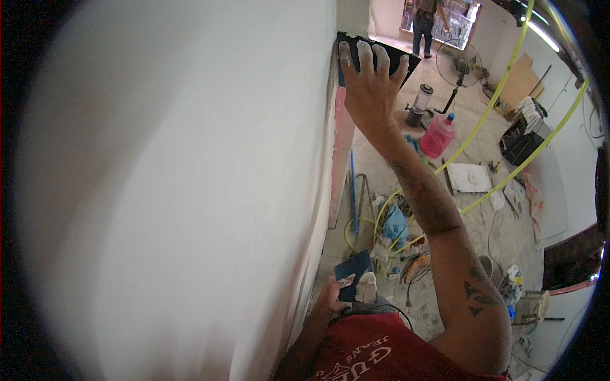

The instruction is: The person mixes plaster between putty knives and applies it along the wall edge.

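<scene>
High up at the edge of the white wall (214,157), my right hand (371,95) has its fingers spread over a black flat putty spreader (405,61). White residue coats the fingertips, and the thumb is hidden. The spreader lies against the wall's narrow end face, above a pinkish strip (340,147). Low by my body, my left hand (329,294) grips a dark blue flat plate (355,266). On that plate sits a lump of off-white putty (366,287), with a smaller smear near the thumb.
Yellow hose (524,164) crosses the right side. On the concrete floor stand a pink water jug (438,135), a cylindrical container (421,102) and a pedestal fan (460,66). A blue plastic bag (395,224) and cables lie below my arm. A person (423,26) stands far back.
</scene>
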The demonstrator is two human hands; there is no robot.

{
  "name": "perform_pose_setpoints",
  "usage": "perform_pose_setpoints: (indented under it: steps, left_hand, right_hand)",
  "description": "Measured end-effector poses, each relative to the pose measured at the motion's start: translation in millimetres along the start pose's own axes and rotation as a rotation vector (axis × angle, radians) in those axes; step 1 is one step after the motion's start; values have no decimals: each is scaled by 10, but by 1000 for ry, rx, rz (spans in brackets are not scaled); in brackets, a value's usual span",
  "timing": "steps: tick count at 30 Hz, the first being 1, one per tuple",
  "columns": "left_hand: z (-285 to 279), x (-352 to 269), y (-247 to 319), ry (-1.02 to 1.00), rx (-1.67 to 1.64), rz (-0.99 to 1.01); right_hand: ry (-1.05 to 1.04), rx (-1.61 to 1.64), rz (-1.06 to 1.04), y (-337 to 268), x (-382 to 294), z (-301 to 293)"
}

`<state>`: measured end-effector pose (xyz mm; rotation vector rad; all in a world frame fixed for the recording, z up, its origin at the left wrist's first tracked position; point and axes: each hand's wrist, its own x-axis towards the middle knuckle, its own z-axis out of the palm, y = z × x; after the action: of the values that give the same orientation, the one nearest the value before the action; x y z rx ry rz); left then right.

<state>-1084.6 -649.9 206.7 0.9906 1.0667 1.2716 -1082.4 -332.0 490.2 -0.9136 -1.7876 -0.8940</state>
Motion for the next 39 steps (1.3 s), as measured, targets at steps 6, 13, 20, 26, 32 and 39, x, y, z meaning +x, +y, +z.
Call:
perform_pose_setpoints:
  steps: [6, 13, 20, 26, 32, 39]
  left_hand:
    - [-136, -33, -284, 23, 75, -106]
    - [-239, -109, -814, -14, 352, 361]
    - [-172, -87, -611, 10, 168, 316]
    - [35, -25, -31, 169, -366, -388]
    - [-202, -86, -620, -19, 269, 351]
    - [-142, -84, -336, -24, 365, 245]
  right_hand:
    - [14, -9, -23, -61, -65, 61]
    - [-81, 4, 10, -118, -195, 76]
    - [-135, -26, 2, -152, -308, 46]
    - [-149, -13, 2, -107, -463, 74]
    - [-135, -30, -31, -205, -534, 85]
    - [-221, 7, -16, -202, -726, 78]
